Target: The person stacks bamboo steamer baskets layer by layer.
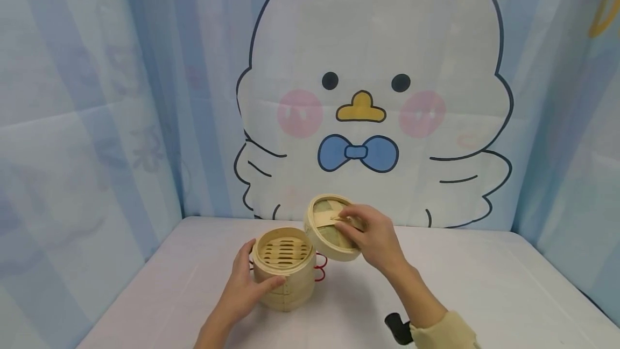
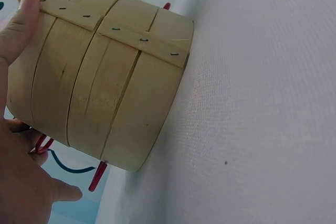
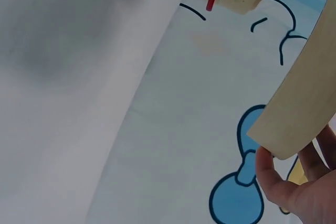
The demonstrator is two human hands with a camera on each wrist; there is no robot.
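A bamboo steamer (image 1: 286, 284) of two stacked tiers stands upright on the table, its slatted top tier uncovered. My left hand (image 1: 244, 284) grips its left side, thumb across the front and fingers round the back. In the left wrist view, the stapled seams of the steamer (image 2: 105, 66) face the camera. Tilted at the steamer's upper right is the round woven lid (image 1: 325, 230). My right hand (image 1: 373, 236) pinches the small handle on top of that lid. The right wrist view has the lid's side wall (image 3: 299, 87) edge-on above the fingers.
Red loops (image 1: 321, 268) stick out from the steamer's sides. A white cloth covers the table (image 1: 484, 284). Behind it hangs a curtain (image 1: 360, 31) with a cartoon bird, and striped blue curtains flank both sides. A black strap piece (image 1: 398, 328) sits at the right wrist.
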